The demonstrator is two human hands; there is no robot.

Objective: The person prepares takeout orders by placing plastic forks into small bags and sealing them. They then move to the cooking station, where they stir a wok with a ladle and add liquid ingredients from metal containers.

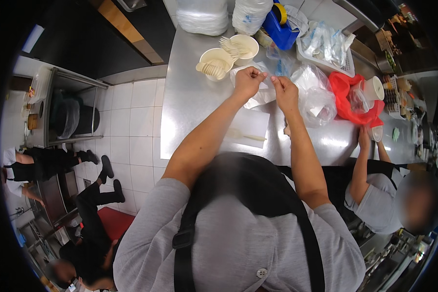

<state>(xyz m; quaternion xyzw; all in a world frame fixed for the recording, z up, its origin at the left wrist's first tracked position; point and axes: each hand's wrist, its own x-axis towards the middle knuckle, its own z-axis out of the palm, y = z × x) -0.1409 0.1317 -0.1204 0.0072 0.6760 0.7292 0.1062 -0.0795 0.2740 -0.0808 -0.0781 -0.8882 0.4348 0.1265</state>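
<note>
My left hand [248, 82] and my right hand [287, 93] are close together over the steel table [182, 109], fingertips pinched. Between them is a thin, translucent piece of plastic film [268, 74], its outline hard to make out. White, thin plastic bags [257, 100] lie beneath my hands. Nearer my body, a cream disposable fork or spoon [254, 138] rests on a white paper sheet [259, 122]; my left forearm partly covers both. Beyond my left hand stand a paper cup of cream spoons [216, 65] and another of cream forks [237, 47].
Wrapped container stacks [202, 16], a blue tape dispenser [283, 34] and a white basket of wrapped cutlery [325, 47] line the back. Clear bags [315, 98] and a red bag [339, 84] lie right. A co-worker [376, 197] stands at right; two people are at left.
</note>
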